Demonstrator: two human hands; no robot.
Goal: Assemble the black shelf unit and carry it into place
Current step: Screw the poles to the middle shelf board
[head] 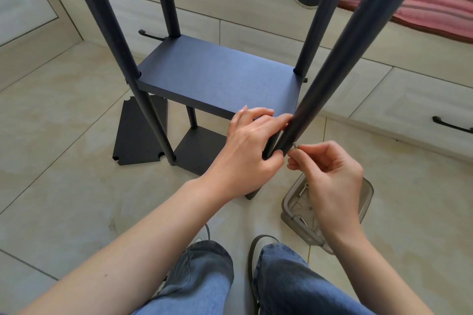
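I'm standing on pale floor tiles [64,115] beside a drawer-fronted bench [281,33] with pink cushions [435,7]; no writing is readable anywhere. The black shelf unit [217,77] stands just ahead, a spare panel [140,130] flat at its left. My left hand [253,146] has its grip clenched around the near post [332,69], my right hand [330,174] pinches a small metal pin [294,145] against it, above a grey box [325,215].

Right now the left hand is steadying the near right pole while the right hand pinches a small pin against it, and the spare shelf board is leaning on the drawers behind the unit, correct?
Not quite. The left hand does grip the near right pole and the right hand pinches the small pin at it, but the head view shows the spare shelf board lying flat on the floor tiles, left of the unit.
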